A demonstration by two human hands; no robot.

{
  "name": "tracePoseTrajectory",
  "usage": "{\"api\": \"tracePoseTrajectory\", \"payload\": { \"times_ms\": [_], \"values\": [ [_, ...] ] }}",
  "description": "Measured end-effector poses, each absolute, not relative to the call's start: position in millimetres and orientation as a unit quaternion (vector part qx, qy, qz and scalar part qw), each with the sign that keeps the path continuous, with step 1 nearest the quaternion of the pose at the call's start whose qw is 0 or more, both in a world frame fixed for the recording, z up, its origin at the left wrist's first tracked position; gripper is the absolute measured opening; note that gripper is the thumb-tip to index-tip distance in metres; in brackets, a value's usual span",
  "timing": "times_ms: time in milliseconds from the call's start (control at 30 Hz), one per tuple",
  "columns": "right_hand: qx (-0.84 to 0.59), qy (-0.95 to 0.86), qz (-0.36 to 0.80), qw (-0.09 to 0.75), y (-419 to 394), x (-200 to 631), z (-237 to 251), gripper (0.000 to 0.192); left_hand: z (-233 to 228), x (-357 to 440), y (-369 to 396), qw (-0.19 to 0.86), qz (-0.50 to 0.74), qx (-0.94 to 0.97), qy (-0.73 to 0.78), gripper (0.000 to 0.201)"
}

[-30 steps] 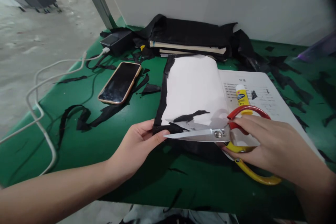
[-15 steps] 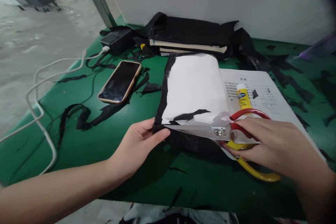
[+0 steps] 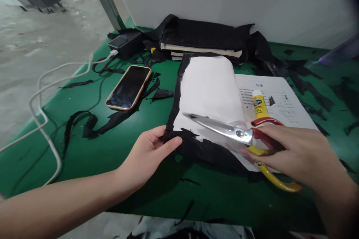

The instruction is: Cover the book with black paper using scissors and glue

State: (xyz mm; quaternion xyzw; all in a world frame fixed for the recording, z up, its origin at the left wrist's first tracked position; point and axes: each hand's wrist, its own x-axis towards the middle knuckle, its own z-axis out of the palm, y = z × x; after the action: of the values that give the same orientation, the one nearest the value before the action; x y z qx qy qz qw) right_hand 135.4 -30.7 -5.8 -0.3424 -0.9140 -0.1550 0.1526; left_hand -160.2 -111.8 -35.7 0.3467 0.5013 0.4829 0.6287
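Book, white page up and bordered by black edging, lies on the desk between the left hand and the right hand. Left hand: clamped on the near left corner, thumb on top. Right hand: wrapped around the handles of the scissors. The hands are apart from each other. Scissors: blades over the page, pointing left; from where I stand, contact with it cannot be confirmed. Step in hand, as judged: trimming the edging along the near side. Any further cut calls for blades aligned with that side and the corner held steady. Containers: the phone sits in a light-rimmed case. The glue stick has its white cap on, contents hidden, and lies on a printed sheet. Behind, a black cover wraps a stack of pages, cream edges facing forward.
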Motion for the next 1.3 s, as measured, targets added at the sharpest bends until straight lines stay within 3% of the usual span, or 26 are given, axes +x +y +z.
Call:
{"api": "tracePoseTrajectory", "payload": {
  "times_ms": [233,467,700,1100,1300],
  "values": [
    [-0.494,-0.844,-0.111,0.178,-20.7,130.9,-1.6,0.044,-33.4,-161.0,-111.7,0.647,0.477,0.345,0.484,0.029],
    [-0.535,-0.820,-0.007,0.204,-17.0,136.2,-2.5,0.044,-32.2,-162.1,-109.9,0.675,0.447,0.351,0.471,0.023],
    [-0.507,-0.850,0.067,0.128,-24.6,128.6,4.9,0.045,-35.1,-160.1,-109.1,0.680,0.449,0.370,0.446,0.032],
    [-0.472,-0.866,-0.053,0.159,-15.4,132.6,-6.2,0.054,-35.5,-156.3,-109.5,0.665,0.459,0.347,0.477,0.037],
    [-0.438,-0.885,-0.041,0.154,-14.7,136.1,-5.0,0.039,-32.6,-155.0,-109.0,0.667,0.468,0.343,0.467,0.034]
  ]
}}
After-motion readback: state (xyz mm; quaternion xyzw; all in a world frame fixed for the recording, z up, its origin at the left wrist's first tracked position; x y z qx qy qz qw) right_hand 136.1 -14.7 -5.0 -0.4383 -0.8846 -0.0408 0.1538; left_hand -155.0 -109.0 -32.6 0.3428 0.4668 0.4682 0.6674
